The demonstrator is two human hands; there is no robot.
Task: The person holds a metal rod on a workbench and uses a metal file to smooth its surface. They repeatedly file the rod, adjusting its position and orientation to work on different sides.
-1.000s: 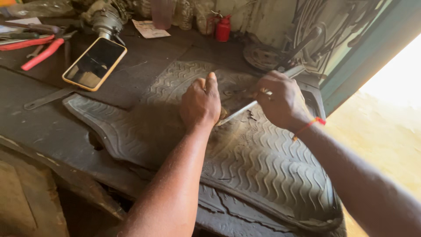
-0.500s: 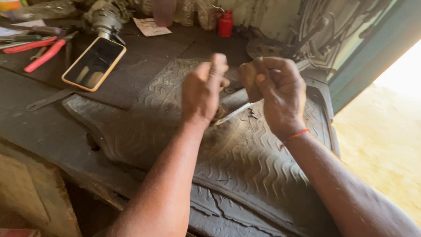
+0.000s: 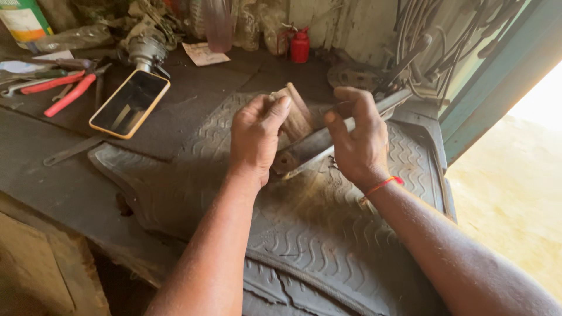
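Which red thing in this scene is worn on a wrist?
The thin red band on the right hand's wrist; the red-handled pliers and red bottle rest on the bench.

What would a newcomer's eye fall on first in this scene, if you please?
First, the two hands at the centre: the left hand pinches a small brownish ribbed piece and the right hand grips a long flat metal tool, above a ridged rubber mat. Next, a yellow-edged phone lies screen-up on the dark bench at upper left, beside red-handled pliers. A small red can stands at the back wall.
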